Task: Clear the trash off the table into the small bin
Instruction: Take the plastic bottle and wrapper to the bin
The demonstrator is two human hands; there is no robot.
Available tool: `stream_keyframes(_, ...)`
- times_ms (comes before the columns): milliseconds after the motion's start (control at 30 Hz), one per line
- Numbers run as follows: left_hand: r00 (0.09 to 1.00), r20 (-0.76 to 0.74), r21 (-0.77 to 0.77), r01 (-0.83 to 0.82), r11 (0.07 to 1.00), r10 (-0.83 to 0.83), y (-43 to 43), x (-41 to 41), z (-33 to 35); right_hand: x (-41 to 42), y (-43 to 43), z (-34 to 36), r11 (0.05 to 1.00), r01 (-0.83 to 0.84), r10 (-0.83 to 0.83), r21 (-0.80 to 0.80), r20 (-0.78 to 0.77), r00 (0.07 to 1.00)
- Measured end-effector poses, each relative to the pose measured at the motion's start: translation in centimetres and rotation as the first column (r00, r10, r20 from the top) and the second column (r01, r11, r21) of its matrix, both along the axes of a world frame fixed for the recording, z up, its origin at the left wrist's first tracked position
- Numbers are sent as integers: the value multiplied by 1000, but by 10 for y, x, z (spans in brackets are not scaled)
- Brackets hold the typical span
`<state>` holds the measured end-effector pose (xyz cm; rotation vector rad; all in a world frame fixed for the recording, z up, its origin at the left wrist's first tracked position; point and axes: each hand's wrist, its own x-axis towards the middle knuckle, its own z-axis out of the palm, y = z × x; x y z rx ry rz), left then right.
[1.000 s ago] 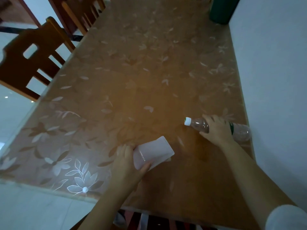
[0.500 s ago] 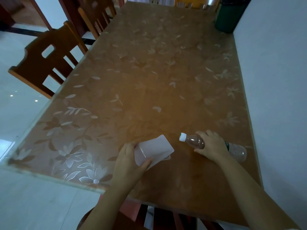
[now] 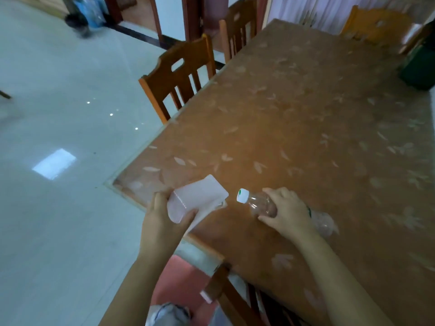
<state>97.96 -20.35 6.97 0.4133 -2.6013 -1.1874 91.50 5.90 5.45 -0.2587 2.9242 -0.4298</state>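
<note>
Clamping left hand [image 3: 162, 220] across near end of pale pinkish rectangular box [image 3: 200, 196], held over near left corner of brown leaf-patterned table [image 3: 306, 125]. Wrapping right hand [image 3: 289, 212] round shoulder of clear plastic bottle with white cap [image 3: 257, 203], lying sideways by near edge. Likely both light, thin-walled, crushable; bottle slick, so best gripped mid-body. Probably bound for dark green bin [image 3: 417, 69], far right.

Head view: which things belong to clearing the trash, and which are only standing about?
Job in hand:
pale box, gripped by the left hand
plastic bottle, gripped by the right hand
table
dark green container at the table's far corner, probably the bin

Standing about:
wooden chairs beside the table
</note>
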Motion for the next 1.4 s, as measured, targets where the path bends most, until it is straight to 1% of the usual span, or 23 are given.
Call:
stream_keyframes(200,976,16,5,-217,976,217,-112,24,-6,-18,-122,11,984,-178,178,0,-25,984)
stream_keyframes(333,956,34,-25,-292,956,293,-177,44,-11,-18,-207,16,954,-299,299,-10,-34,954)
stream_keyframes(500,915,74,-35,-396,918,397,-260,85,-14,-6,-318,20,898,-439,438,1,-75,896)
stream_keyframes(600,894,76,-41,-440,897,442,-301,110,-14,4,-380,22,858,-513,511,-12,-65,857)
stream_keyframes(700,842,100,-41,-528,848,529,-333,133,-16,12,-433,24,804,-593,591,-47,-41,805)
stream_keyframes(900,724,140,11,-684,730,676,-384,155,-24,3,-518,18,684,-730,729,-9,-15,684)
stream_keyframes(1033,674,128,26,-735,677,727,-424,136,-25,-22,-581,9,628,-778,778,-29,-9,628)
stream_keyframes(1133,684,95,25,-728,685,723,-470,99,-21,-57,-632,2,603,-793,794,-83,-31,607)
stream_keyframes(1200,698,61,-3,-715,699,714,-503,63,-12,-90,-663,2,610,-783,785,-119,-39,618)
stream_keyframes(1300,720,47,-37,-691,722,692,-548,-2,7,-147,-699,14,654,-739,743,-161,-50,668)
stream_keyframes(1400,785,11,-96,-616,782,620,-580,-72,17,-204,-718,22,692,-702,700,-169,-84,710)
